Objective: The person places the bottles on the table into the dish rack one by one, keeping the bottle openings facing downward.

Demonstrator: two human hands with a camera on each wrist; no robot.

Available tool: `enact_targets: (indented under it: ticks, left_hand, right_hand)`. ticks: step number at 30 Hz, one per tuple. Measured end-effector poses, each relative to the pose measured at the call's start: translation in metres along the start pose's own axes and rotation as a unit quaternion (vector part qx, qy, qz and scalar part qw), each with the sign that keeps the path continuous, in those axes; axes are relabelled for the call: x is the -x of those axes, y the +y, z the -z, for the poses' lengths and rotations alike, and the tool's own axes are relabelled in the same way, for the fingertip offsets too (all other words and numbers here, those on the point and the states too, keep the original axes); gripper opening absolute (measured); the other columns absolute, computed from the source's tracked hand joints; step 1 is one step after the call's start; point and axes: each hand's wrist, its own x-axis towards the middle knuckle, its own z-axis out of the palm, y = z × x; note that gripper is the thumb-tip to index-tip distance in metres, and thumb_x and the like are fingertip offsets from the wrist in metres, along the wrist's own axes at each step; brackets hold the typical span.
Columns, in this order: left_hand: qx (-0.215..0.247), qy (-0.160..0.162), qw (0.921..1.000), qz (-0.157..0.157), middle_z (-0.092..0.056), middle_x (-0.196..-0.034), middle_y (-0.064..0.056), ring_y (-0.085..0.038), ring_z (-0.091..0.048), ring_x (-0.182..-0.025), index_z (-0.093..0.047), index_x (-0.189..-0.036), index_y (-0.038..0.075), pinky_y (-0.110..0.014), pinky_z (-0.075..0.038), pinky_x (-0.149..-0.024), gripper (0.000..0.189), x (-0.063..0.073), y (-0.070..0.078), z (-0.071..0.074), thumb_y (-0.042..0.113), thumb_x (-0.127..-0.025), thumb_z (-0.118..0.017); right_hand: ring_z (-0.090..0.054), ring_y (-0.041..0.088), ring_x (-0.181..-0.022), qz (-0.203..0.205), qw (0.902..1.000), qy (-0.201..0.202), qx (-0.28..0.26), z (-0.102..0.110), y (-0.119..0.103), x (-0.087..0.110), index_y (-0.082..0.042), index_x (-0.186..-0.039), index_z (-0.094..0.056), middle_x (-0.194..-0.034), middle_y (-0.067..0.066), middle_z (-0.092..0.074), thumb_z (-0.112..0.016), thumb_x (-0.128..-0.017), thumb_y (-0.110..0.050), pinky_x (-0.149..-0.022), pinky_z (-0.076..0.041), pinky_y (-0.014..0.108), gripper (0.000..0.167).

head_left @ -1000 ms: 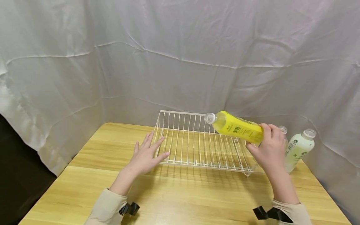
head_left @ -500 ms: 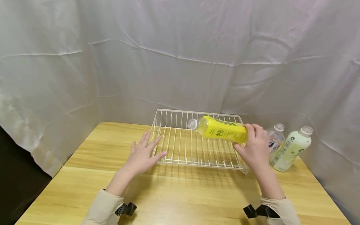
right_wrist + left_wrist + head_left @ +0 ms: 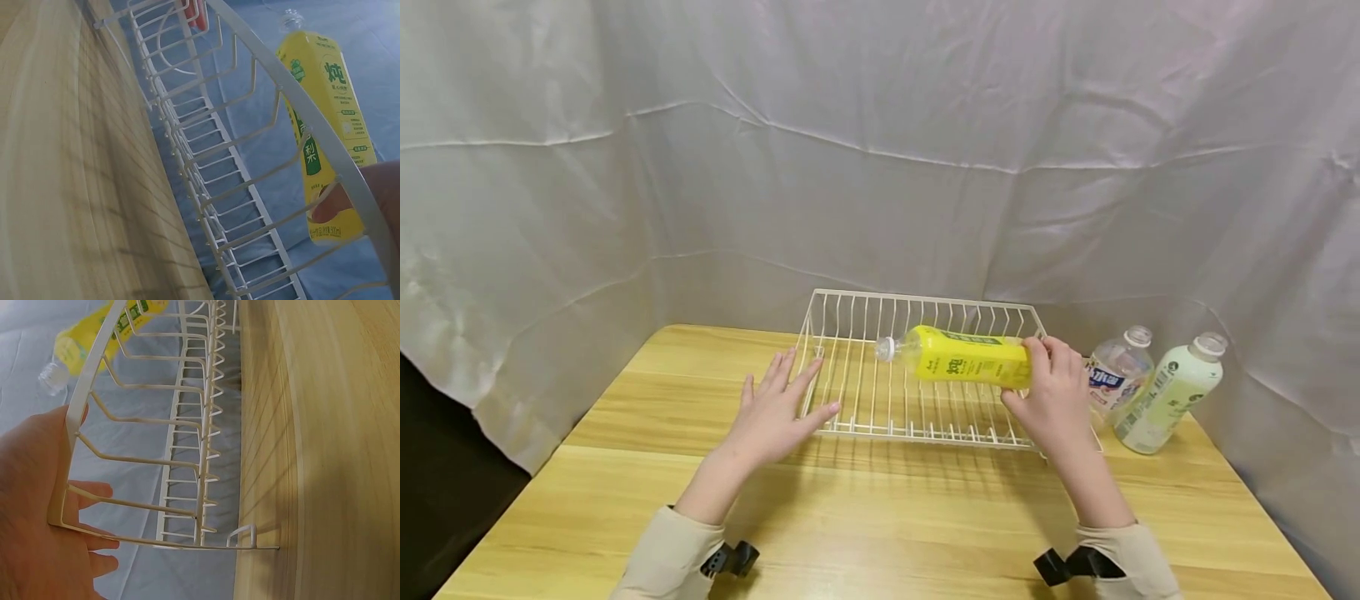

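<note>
A bottle with a yellow label and clear neck (image 3: 973,357) lies nearly level above the white wire rack (image 3: 925,439), its neck pointing left. My right hand (image 3: 1052,396) grips it round the base end. In the right wrist view, one finger presses the lower label of the yellow bottle (image 3: 325,125), behind the rack's top bar. My left hand (image 3: 775,412), fingers straight and spread, rests at the rack's left front corner. The left wrist view has that hand (image 3: 37,500) against the rack's corner, fingers extending past the wires.
To the right of the rack stand a clear bottle with a blue-and-white label (image 3: 1112,379) and a pale green bottle (image 3: 1172,396). All of this is on a wooden table (image 3: 880,517). Grey curtain (image 3: 850,208) hangs at the back and sides.
My right hand has carried the yellow-labelled bottle leftward and down over the rack, and the bottle has levelled out. The clear bottle beyond now shows more. The left hand stays at the corner.
</note>
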Motion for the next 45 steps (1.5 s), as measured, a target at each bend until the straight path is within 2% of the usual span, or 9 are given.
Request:
enact_targets:
  ticks: [4, 8, 13, 17, 25, 29, 37, 41, 45]
  left_hand:
    - [-0.025, 0.018, 0.9994, -0.014, -0.006, -0.165, -0.011, -0.037, 0.001, -0.152, -0.013, -0.157, 0.033, -0.069, 0.007, -0.116, 0.084, -0.001, 0.004, 0.001, 0.073, -0.089, -0.043]
    - [-0.065, 0.078, 0.992, -0.074, -0.013, -0.165, -0.011, -0.036, -0.009, -0.152, -0.015, -0.157, 0.031, -0.07, -0.003, -0.117, 0.091, -0.003, 0.013, 0.002, 0.071, -0.085, -0.052]
    - [-0.087, 0.191, 0.9611, -0.179, -0.034, -0.157, -0.012, -0.037, -0.029, -0.145, -0.032, -0.153, 0.02, -0.069, -0.018, -0.116, 0.091, -0.008, 0.03, 0.0, 0.056, -0.079, -0.072]
    - [-0.094, 0.248, 0.9375, -0.226, -0.045, -0.149, -0.011, -0.035, -0.037, -0.14, -0.04, -0.148, 0.018, -0.066, -0.023, -0.116, 0.088, -0.015, 0.045, -0.001, 0.048, -0.075, -0.079]
    - [-0.157, 0.249, 0.9236, -0.245, -0.047, -0.145, -0.009, -0.032, -0.039, -0.139, -0.039, -0.147, 0.021, -0.065, -0.023, -0.116, 0.088, -0.03, 0.074, -0.003, 0.047, -0.074, -0.081]
    - [-0.156, 0.261, 0.917, -0.258, -0.05, -0.142, -0.008, -0.031, -0.044, -0.135, -0.043, -0.145, 0.021, -0.064, -0.025, -0.116, 0.085, -0.039, 0.085, -0.006, 0.044, -0.074, -0.082]
    - [-0.146, 0.29, 0.9025, -0.283, -0.056, -0.131, -0.008, -0.028, -0.051, -0.121, -0.051, -0.138, 0.018, -0.058, -0.035, -0.113, 0.076, -0.047, 0.082, -0.023, 0.043, -0.073, -0.082]
    - [-0.142, 0.289, 0.902, -0.288, -0.056, -0.128, -0.007, -0.027, -0.051, -0.117, -0.051, -0.137, 0.017, -0.053, -0.036, -0.113, 0.073, -0.05, 0.079, -0.028, 0.045, -0.075, -0.08]
    - [-0.146, 0.275, 0.9088, -0.277, -0.056, -0.127, -0.007, -0.026, -0.051, -0.116, -0.051, -0.136, 0.016, -0.047, -0.038, -0.111, 0.075, -0.051, 0.078, -0.029, 0.047, -0.075, -0.08]
  right_hand:
    - [-0.044, 0.044, -0.11, 0.004, 0.9999, -0.001, 0.015, 0.0, 0.001, 0.0, -0.002, -0.121, -0.051, -0.121, 0.025, -0.048, -0.081, -0.061, -0.013, -0.091, -0.039, 0.057, 0.068]
    - [-0.045, 0.044, -0.111, 0.0, 0.9997, -0.007, 0.023, 0.0, 0.001, 0.001, -0.002, -0.122, -0.051, -0.123, 0.025, -0.048, -0.081, -0.061, -0.014, -0.092, -0.039, 0.058, 0.069]
    - [-0.044, 0.043, -0.112, -0.002, 0.9996, -0.016, 0.022, 0.0, 0.001, 0.002, -0.002, -0.123, -0.051, -0.123, 0.023, -0.047, -0.081, -0.061, -0.013, -0.095, -0.038, 0.058, 0.07]
    - [-0.044, 0.042, -0.112, 0.004, 0.9996, -0.014, 0.023, 0.0, 0.0, 0.001, -0.002, -0.123, -0.051, -0.122, 0.022, -0.048, -0.081, -0.061, -0.013, -0.096, -0.038, 0.057, 0.069]
    - [-0.044, 0.042, -0.111, 0.01, 0.9996, -0.011, 0.023, 0.0, -0.001, 0.0, -0.003, -0.122, -0.051, -0.122, 0.022, -0.048, -0.081, -0.06, -0.012, -0.091, -0.039, 0.056, 0.07]
    - [-0.044, 0.042, -0.111, 0.009, 0.9996, -0.013, 0.024, 0.002, -0.001, 0.0, -0.003, -0.122, -0.051, -0.122, 0.022, -0.048, -0.082, -0.06, -0.012, -0.092, -0.039, 0.056, 0.069]
    - [-0.043, 0.041, -0.113, 0.004, 0.9996, -0.026, 0.013, 0.003, -0.002, 0.002, -0.003, -0.122, -0.051, -0.122, 0.022, -0.047, -0.081, -0.06, -0.011, -0.093, -0.038, 0.056, 0.069]
    - [-0.043, 0.041, -0.113, 0.008, 0.9996, -0.023, 0.016, 0.003, -0.001, 0.002, -0.003, -0.122, -0.051, -0.123, 0.022, -0.047, -0.081, -0.059, -0.01, -0.093, -0.039, 0.057, 0.07]
    - [-0.044, 0.041, -0.112, 0.019, 0.9993, -0.027, 0.014, 0.002, -0.001, 0.001, -0.003, -0.122, -0.051, -0.123, 0.022, -0.048, -0.083, -0.059, -0.012, -0.093, -0.04, 0.057, 0.071]
